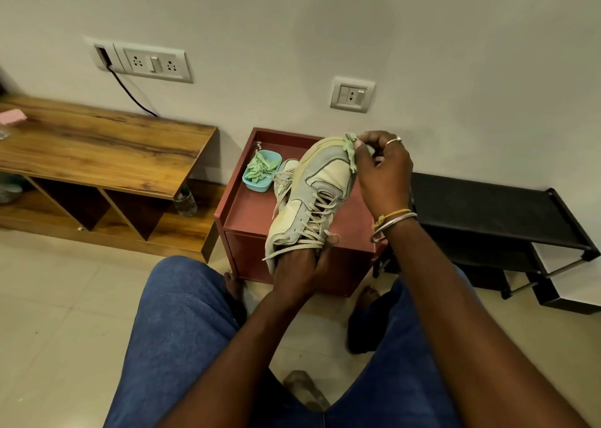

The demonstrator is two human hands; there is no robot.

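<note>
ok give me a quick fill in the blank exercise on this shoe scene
1. The right hand pinches a ____ wad against the toe of the shoe.
2. The left hand grips the shoe at its ____ end.
3. The blue tub of similar pieces stands on the reddish cabinet, to the ____ of the shoe.
4. The bangles sit on the ____ wrist.

Missing words: green; heel; left; right
</note>
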